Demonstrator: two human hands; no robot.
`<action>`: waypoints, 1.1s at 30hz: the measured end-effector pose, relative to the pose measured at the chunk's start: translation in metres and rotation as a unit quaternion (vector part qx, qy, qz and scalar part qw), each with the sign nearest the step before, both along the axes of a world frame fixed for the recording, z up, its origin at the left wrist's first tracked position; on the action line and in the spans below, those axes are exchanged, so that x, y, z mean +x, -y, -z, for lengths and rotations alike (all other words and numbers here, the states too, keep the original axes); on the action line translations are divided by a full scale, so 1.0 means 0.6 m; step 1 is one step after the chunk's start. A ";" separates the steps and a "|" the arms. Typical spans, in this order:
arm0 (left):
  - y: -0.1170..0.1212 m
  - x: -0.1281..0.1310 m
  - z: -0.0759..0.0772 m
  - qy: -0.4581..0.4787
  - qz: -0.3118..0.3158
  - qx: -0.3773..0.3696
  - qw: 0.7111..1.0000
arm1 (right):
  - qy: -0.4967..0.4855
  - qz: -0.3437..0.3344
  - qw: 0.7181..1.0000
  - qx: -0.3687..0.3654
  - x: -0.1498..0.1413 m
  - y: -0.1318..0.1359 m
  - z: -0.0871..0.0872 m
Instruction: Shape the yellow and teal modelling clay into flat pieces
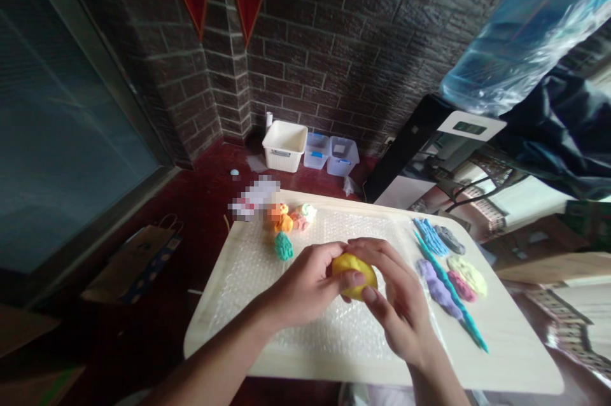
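Between my two hands, above the middle of the table, is a rounded lump of yellow modelling clay (354,273). My left hand (312,285) grips it from the left, thumb across its front. From the right, my right hand (398,294) curves its fingers over the top and presses its thumb to the lower edge. Beyond my left hand lie a green clay lump (284,246), orange clay pieces (282,221) and a pale whitish lump (306,212). Right of my right hand are purple clay (436,288), a long teal clay roll (451,291) and blue clay strands (430,237).
Bubble wrap (238,291) covers much of the pale wooden table (515,342). Pink (462,287), light yellow (468,273) and grey clay (449,239) lie at the right. Behind are a cream bin (285,146), clear tubs (342,156) and a water dispenser (405,151).
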State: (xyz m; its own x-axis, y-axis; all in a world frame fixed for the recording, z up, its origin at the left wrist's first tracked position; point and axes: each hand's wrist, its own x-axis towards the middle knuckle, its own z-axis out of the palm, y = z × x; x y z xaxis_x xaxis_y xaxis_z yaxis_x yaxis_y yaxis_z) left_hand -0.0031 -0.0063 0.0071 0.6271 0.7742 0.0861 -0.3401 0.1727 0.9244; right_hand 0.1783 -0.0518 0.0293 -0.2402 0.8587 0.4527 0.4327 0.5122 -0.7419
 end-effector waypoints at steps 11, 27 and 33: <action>-0.002 0.002 -0.007 0.030 -0.023 -0.045 0.998 | 0.004 -0.008 1.000 0.019 0.001 0.000 0.006; -0.006 0.001 -0.010 0.044 -0.111 -0.001 0.993 | -0.079 -0.004 0.997 -0.017 -0.009 0.003 0.021; -0.001 0.008 -0.015 0.057 -0.133 -0.006 0.989 | -0.099 0.002 0.995 -0.021 -0.013 0.003 0.025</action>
